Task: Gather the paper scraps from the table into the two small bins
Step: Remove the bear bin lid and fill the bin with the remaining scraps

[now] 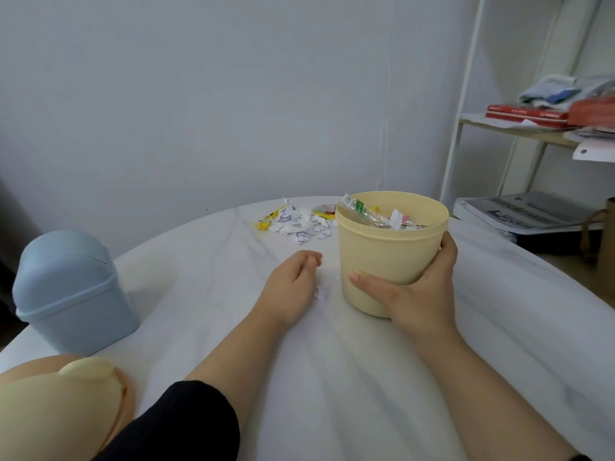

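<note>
Gripping yellow bin [382, 257] with right hand [422, 291], left hand [291, 282] curled, any hold unclear, paper scrap [321, 292] just beside its fingers [307, 265]

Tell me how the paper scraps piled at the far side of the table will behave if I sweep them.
The paper scraps look tiny, torn and crumpled, so probably very light and apt to scatter rather than move together. The table looks smooth, so they should slide easily.
</note>
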